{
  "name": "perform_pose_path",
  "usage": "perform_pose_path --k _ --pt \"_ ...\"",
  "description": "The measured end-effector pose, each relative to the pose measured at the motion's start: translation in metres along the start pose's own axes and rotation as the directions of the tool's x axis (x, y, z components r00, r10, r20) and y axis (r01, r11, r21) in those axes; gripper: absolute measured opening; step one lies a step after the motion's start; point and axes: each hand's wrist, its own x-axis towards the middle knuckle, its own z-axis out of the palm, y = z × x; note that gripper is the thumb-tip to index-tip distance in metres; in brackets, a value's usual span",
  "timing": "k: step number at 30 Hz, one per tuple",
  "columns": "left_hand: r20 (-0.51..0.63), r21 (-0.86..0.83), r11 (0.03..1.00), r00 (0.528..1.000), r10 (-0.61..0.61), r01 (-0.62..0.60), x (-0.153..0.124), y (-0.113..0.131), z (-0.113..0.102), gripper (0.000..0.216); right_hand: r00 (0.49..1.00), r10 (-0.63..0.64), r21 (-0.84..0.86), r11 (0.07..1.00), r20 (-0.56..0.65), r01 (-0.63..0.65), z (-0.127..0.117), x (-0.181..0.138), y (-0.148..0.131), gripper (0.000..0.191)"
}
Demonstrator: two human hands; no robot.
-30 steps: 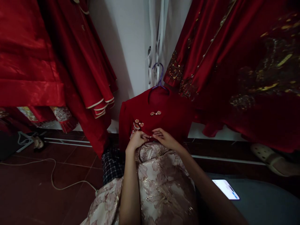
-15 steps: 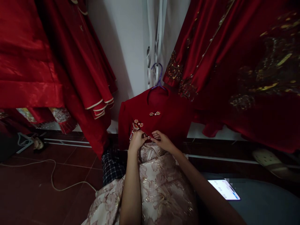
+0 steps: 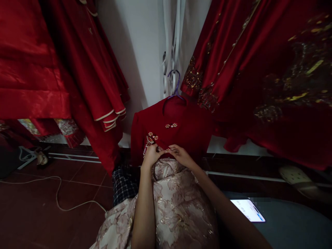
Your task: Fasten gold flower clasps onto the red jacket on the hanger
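Observation:
A red jacket [image 3: 193, 126] hangs in front of me on a purple hanger [image 3: 178, 83]. A beaded frog fastener [image 3: 171, 126] sits on its upper front, and a beaded ornament with tassels [image 3: 149, 139] on its left side. Lower down, my left hand [image 3: 151, 155] and my right hand [image 3: 182, 156] meet with bent fingers at another beaded frog fastener [image 3: 168, 149]. The left thumb reaches across to the right fingertips. Both hands pinch at this fastener, which their fingers mostly cover. Pale floral brocade fabric [image 3: 181, 207] lies over my lap, just below the hands.
Red garments with light trim [image 3: 103, 100] hang at the left, and gold-embroidered red garments [image 3: 259, 69] at the right. A lit phone [image 3: 247, 210] lies on a grey surface [image 3: 293, 224]. A cable [image 3: 61, 193] runs over the tiled floor. Light shoes [image 3: 295, 180] are at the right.
My left thumb has stretched out to the right, toward the right fingertips. The right fingers have shifted slightly. The jacket stays in place.

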Motion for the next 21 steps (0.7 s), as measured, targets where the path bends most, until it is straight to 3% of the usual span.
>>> perform_pose_path --k 8,13,17,21 --pt "0.064 -0.302 0.949 0.995 -0.076 0.092 0.0 0.005 0.004 0.038 1.0 -0.004 -0.002 1.0 0.017 0.004 -0.001 -0.003 -0.012 0.021" --pt "-0.054 -0.603 0.788 0.979 -0.196 0.125 0.004 0.016 0.0 0.045 0.998 -0.013 0.009 1.0 0.063 0.012 -0.004 -0.003 -0.018 0.01" --pt "-0.063 -0.781 0.616 0.968 -0.242 0.103 0.008 0.017 -0.006 0.053 0.996 -0.006 0.067 0.998 0.089 0.0 -0.007 -0.004 -0.022 0.009" --pt "-0.056 -0.796 0.594 0.963 -0.262 0.115 0.01 0.012 -0.009 0.055 0.995 -0.02 0.09 0.996 0.098 0.011 -0.008 -0.005 -0.025 0.011"
